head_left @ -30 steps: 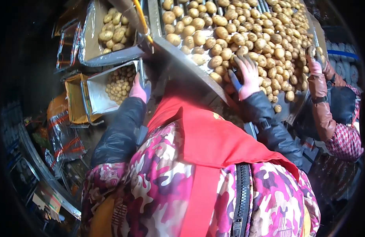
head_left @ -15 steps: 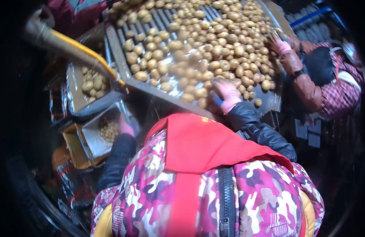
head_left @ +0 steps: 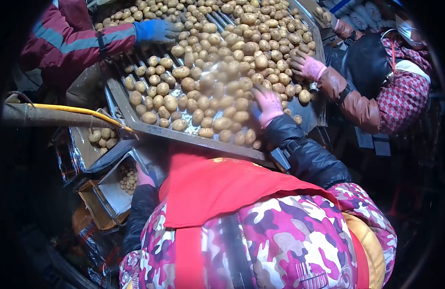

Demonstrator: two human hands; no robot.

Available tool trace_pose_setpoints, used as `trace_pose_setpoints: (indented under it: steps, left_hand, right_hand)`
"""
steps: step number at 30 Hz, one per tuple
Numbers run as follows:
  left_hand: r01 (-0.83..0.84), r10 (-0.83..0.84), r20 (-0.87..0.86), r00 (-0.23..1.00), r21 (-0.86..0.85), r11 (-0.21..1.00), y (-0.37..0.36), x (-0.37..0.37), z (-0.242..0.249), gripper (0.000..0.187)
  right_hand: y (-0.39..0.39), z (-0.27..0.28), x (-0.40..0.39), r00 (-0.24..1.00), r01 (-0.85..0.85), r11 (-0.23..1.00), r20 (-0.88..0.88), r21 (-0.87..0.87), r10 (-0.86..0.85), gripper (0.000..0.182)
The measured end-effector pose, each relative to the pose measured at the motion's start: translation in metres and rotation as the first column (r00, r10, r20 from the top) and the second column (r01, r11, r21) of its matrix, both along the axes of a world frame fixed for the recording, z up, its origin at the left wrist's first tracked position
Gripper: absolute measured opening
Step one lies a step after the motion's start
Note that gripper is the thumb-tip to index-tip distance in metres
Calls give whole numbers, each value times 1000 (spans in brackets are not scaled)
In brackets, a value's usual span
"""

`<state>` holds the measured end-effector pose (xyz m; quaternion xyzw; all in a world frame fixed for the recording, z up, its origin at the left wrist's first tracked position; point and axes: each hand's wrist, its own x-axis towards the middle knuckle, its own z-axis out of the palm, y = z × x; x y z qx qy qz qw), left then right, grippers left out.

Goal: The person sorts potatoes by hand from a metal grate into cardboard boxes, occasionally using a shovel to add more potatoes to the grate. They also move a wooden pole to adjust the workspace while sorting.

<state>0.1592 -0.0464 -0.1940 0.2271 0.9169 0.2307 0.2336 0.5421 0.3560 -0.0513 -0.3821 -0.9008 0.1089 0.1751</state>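
Many loose potatoes (head_left: 197, 117) cover the slatted sorting table (head_left: 196, 138) in front of me. My right hand (head_left: 269, 107), in a pink glove, rests among them near the table's front edge, fingers stretched out and no potato gripped. Low on the left, my left hand (head_left: 145, 177), also pink-gloved, is beside a white-lined box (head_left: 112, 189) of small potatoes (head_left: 128, 179). Its fingers are mostly hidden and blurred. A smear on the lens blurs the potatoes at mid-table.
A co-worker's blue-gloved hand (head_left: 154, 31) reaches over the table from the upper left. Another co-worker's pink-gloved hand (head_left: 306, 66) touches potatoes at the right. A grey bar with a yellow cable (head_left: 70, 110) crosses above a carton of larger potatoes (head_left: 103, 137).
My view has shifted, and the table sits further left. The blue-gloved hand has come in over the potatoes. More potatoes lie spread toward the table's front left. My right hand stays among potatoes.
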Motion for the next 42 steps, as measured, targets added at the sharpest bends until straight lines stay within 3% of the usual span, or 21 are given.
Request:
trace_pose_setpoints:
  steps: [1,4,5,7,9,12,14,15,17,20,21,22,24,25,26,29,31,36,38,40,42]
  left_hand:
    - [8,-8,10,1000,-11,1000,0,0,1,72]
    - [89,-81,133,988,-52,995,-2,-3,18,77]
    - [124,-110,176,978,-69,990,-1,-4,27,79]
    - [275,-218,207,954,-308,911,29,-7,88,73]
    - [428,-397,198,896,-621,657,60,-12,143,54]
    - [449,-392,234,890,-293,844,116,3,225,46]
    - [525,-551,264,792,166,835,139,-1,212,47]
    - [394,-470,543,696,259,882,162,5,216,51]
    - [113,-357,844,401,341,933,209,39,239,60]
    - [-57,-432,902,-2,431,900,258,70,232,67]
    - [-164,-375,925,-61,361,918,270,77,213,66]
    - [-94,-576,817,-19,573,814,269,83,202,55]
    - [-224,-133,984,-117,105,969,274,81,180,41]
    - [-225,-103,993,-66,85,971,274,81,182,43]
    - [-230,-71,997,-15,66,971,271,83,184,46]
    - [-263,-4,1000,-16,-1,965,274,79,192,47]
    - [-264,-20,999,-27,12,965,278,75,188,46]
    - [-219,50,992,-114,-74,973,284,69,167,49]
    - [-170,59,984,-168,-88,981,281,61,155,50]
    - [-56,-84,986,-141,77,995,289,75,189,53]
    - [14,-57,995,-83,58,998,285,74,194,55]
  right_hand:
    - [4,13,-7,1000,15,999,-23,31,-14,45]
    - [24,46,-36,976,15,940,208,-340,59,48]
    - [26,46,-49,952,78,953,305,-294,16,50]
    - [42,37,-66,951,136,925,309,-353,-22,54]
    - [43,39,-77,954,168,903,297,-396,-47,58]
    - [35,49,-79,964,239,845,221,-478,-147,59]
    - [17,46,-78,958,284,839,109,-464,-264,57]
    - [10,47,-75,963,248,862,18,-442,-268,54]
    - [2,38,-75,972,86,913,-168,-399,-165,50]
    - [-14,90,-84,871,-453,779,-400,-433,284,54]
    - [-9,99,-83,860,-485,801,-359,-352,363,51]
    - [-5,105,-82,843,-521,810,-314,-271,437,48]
    - [28,67,-63,927,-312,941,-260,-129,272,56]
    - [47,68,-51,977,-118,958,-204,-263,64,51]
    - [81,33,-38,957,176,931,278,-319,-85,45]
    - [113,19,-5,872,489,858,68,-153,-485,66]
    - [112,23,-20,894,447,886,110,-127,-435,72]
    - [25,69,-115,990,-15,939,124,-342,61,63]
    - [-5,28,-113,925,-380,925,7,-28,380,60]
    - [-10,34,-95,838,-477,832,139,-284,528,43]
    - [-16,27,-70,857,-481,774,-35,-412,514,40]
